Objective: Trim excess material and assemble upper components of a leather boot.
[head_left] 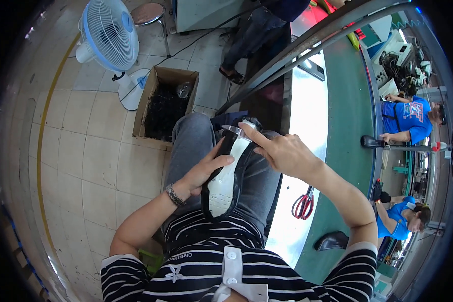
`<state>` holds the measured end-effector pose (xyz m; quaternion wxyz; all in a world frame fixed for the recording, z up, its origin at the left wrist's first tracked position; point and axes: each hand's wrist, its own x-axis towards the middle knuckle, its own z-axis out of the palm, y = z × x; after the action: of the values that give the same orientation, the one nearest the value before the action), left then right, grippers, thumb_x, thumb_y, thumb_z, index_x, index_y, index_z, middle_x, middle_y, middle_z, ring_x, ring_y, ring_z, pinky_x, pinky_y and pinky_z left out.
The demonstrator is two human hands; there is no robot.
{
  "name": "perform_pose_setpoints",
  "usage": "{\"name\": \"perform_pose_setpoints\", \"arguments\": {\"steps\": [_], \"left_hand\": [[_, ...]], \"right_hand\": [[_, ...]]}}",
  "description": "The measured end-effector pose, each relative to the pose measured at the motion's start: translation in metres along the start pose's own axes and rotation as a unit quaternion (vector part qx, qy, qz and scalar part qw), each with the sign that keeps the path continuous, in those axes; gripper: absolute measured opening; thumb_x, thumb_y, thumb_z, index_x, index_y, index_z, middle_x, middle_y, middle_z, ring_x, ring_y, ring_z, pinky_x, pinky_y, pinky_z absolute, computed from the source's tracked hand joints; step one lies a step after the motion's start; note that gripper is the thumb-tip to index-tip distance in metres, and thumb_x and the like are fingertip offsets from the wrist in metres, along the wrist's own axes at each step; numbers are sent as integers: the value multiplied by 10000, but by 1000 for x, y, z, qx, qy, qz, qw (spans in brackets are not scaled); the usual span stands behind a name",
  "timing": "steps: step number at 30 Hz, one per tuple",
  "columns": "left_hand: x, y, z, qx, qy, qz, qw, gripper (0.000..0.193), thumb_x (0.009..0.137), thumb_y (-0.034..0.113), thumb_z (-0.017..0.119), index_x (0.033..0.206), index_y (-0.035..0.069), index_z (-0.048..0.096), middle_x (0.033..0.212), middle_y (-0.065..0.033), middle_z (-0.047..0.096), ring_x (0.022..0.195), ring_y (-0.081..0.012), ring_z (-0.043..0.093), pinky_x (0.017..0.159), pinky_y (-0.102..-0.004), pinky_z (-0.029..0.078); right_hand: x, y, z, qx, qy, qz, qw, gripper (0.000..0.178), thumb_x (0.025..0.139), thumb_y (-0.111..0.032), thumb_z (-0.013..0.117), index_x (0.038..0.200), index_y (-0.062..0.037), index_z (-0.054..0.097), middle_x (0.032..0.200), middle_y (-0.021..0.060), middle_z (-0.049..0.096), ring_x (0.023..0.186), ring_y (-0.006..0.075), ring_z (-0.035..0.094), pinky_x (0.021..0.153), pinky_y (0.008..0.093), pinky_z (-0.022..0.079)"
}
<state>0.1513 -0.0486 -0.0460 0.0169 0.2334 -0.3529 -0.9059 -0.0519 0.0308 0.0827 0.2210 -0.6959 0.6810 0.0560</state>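
Observation:
Over my lap lies a black shoe upper on its last, sole side up, with a long white bottom (221, 187). My left hand (206, 171) is closed round its side, the thumb pressed on the white surface. At the far end, my right hand (287, 153) grips a small silver blade-like metal tool (238, 132); its forefinger stretches along the tool. The tool touches or lies just over the shoe's edge there; which, I cannot tell. Most of the tool's grip is hidden by the fingers.
Red-handled scissors (303, 204) lie on the shiny metal ledge (287, 236) at my right. Beyond runs a green conveyor belt (350, 131) carrying a black shoe (332, 240). A cardboard box (140, 118) of dark scraps and a fan (110, 38) stand left. Two people in blue work across the belt.

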Motion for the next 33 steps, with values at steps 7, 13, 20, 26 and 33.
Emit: {"name": "perform_pose_setpoints", "arguments": {"steps": [7, 13, 20, 26, 33], "left_hand": [[1, 10, 3, 16, -20, -40, 999, 883, 892, 403, 630, 1555, 166, 98, 1410, -106, 411, 1198, -184, 472, 1000, -329, 397], [-5, 13, -7, -9, -22, -72, 997, 899, 877, 379, 657, 1556, 186, 99, 1261, -79, 494, 1080, -159, 524, 912, -324, 456], [0, 11, -4, 1, -28, -49, 998, 913, 861, 353, 680, 1550, 178, 108, 1265, -81, 477, 1080, -161, 524, 888, -325, 475], [-3, 16, -6, -21, -36, -88, 995, 1012, 809, 298, 742, 1551, 181, 65, 1331, -108, 437, 1146, -196, 502, 937, -356, 454], [-5, 13, -14, -9, -54, -85, 995, 1071, 784, 263, 765, 1554, 186, 25, 1364, -116, 415, 1206, -215, 470, 983, -374, 428]], "right_hand": [[-12, -11, 24, 33, 25, 29, 999, 680, 959, -203, 561, 1526, -207, 186, 668, 124, 633, 448, 245, 581, 412, 331, 455], [-12, -30, 7, 8, 16, -6, 1000, 677, 958, -215, 566, 1521, -191, 191, 600, 102, 611, 424, 255, 573, 402, 337, 452], [-14, -29, 10, 33, -31, 48, 998, 674, 961, -192, 561, 1520, -176, 185, 550, 98, 576, 395, 254, 553, 396, 348, 442], [-21, -35, 27, 100, 89, -27, 991, 667, 957, -188, 569, 1515, -168, 205, 516, 86, 553, 397, 228, 554, 395, 343, 429], [-25, -45, 6, 67, 46, -7, 997, 678, 947, -197, 581, 1513, -168, 209, 549, 89, 570, 405, 233, 556, 399, 345, 428]]}}
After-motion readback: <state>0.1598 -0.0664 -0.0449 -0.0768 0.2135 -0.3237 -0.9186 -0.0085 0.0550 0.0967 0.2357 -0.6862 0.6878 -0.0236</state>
